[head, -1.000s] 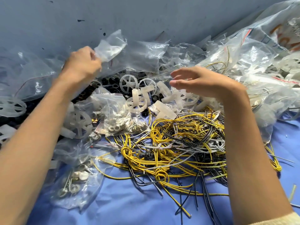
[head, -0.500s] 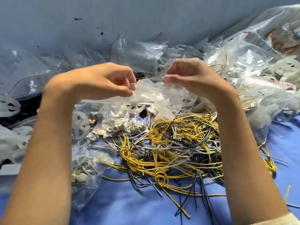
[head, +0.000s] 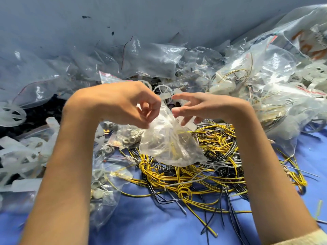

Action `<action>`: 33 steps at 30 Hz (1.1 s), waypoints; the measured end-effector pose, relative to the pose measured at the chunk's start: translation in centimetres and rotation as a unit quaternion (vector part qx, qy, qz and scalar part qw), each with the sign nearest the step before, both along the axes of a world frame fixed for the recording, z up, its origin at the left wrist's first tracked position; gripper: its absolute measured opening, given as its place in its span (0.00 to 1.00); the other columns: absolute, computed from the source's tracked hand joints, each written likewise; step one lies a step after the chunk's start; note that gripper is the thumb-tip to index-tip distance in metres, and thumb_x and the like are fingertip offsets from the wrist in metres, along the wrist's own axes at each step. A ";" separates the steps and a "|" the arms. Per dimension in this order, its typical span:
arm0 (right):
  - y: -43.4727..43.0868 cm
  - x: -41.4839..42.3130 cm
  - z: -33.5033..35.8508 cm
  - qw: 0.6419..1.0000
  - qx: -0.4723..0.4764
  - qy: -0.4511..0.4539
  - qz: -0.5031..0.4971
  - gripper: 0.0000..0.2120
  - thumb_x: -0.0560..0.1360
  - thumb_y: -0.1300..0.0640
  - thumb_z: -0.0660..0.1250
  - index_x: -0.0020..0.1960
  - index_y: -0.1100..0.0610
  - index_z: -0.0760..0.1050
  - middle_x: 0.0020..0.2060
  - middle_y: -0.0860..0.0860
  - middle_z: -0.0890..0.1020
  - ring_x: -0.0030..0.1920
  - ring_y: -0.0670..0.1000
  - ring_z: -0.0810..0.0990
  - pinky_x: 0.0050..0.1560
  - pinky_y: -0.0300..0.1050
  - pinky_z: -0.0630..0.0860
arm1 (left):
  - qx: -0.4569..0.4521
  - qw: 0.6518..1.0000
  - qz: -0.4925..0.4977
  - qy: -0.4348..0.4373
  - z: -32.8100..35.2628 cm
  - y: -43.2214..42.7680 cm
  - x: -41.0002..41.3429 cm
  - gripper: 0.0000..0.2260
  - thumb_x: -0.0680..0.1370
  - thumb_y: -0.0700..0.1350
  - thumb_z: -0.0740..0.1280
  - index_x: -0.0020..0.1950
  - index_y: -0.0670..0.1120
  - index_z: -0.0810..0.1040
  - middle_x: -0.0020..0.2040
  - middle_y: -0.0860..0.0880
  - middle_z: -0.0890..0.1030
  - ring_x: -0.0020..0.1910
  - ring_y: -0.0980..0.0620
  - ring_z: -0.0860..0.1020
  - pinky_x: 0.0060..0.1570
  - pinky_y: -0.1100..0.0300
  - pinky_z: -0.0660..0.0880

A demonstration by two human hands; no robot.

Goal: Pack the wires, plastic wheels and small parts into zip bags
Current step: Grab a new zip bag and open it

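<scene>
Pinching the top of a clear zip bag (head: 168, 144), the left hand (head: 127, 106) holds it above the wires (head: 208, 175); the right hand (head: 205, 106), fingers spread, grips nothing.

Yellow, black and grey wires (head: 194, 181) are tangling on a blue worktop (head: 141, 220); clear zip bags (head: 113, 77) are showing seemingly red seals.
</scene>
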State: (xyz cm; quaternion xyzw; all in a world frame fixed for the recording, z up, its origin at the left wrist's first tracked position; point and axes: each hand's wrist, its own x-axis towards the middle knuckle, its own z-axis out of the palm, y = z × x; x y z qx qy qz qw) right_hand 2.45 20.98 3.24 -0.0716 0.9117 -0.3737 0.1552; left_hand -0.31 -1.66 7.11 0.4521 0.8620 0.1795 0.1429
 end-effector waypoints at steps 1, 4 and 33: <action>-0.1 -0.1 -0.2 1.000 -0.010 -0.002 -0.004 0.48 0.62 0.35 0.64 0.77 0.49 0.52 0.63 0.49 0.77 0.51 0.42 0.82 0.44 0.36 0.76 | -0.004 1.000 -0.004 -0.011 -0.1 0.0 0.0 0.12 0.69 0.36 0.72 0.34 0.52 0.75 0.33 0.55 0.76 0.34 0.55 0.77 0.46 0.46 0.76; -0.1 -0.6 -0.3 0.997 -0.053 0.039 -0.037 0.50 0.62 0.35 0.64 0.78 0.47 0.47 0.73 0.51 0.65 0.63 0.46 0.74 0.57 0.39 0.75 | -0.014 0.999 -0.028 -0.038 -0.2 0.4 0.3 0.13 0.68 0.35 0.72 0.30 0.51 0.74 0.34 0.52 0.77 0.37 0.54 0.77 0.53 0.46 0.76; 0.6 -0.3 -0.9 0.975 0.210 0.067 -0.019 0.30 0.67 0.45 0.75 0.67 0.40 0.69 0.59 0.50 0.66 0.59 0.49 0.67 0.62 0.49 0.68 | -0.224 0.949 0.219 -0.043 -4.4 0.2 -2.1 0.39 0.63 0.69 0.64 0.68 0.48 0.71 0.66 0.51 0.75 0.59 0.51 0.75 0.61 0.55 0.70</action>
